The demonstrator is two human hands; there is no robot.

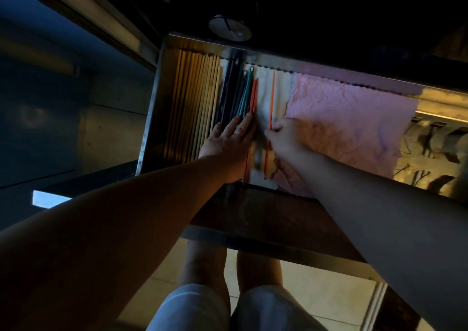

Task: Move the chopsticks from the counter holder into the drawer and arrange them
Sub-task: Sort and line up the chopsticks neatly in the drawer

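1. At the far left, metal side wall of the open drawer [149, 117]; above its back edge a round object [230, 27], too dark to name
2. In the left part of the drawer, pale wooden chopsticks [195, 102] laid side by side in a tight row, all running front to back
3. Just to their right, dark chopsticks [230, 90], then teal chopsticks [247, 92], then orange-red chopsticks [254, 95], close together and slightly fanned
4. Left hand [228, 140] released and flat, fingers straight, pressing on the near ends of the dark and teal ones; a ring [236, 133] on one finger
5. Strip of white liner [263, 95] showing between the two hands
6. Single orange chopstick [272, 95] lying apart from the others on the liner, near the edge of the cloth
7. Right hand [286, 138] grasping this chopstick about its middle, pinched between thumb and curled fingers
8. Crumpled pink cloth [349, 117] covering the right part of the drawer floor
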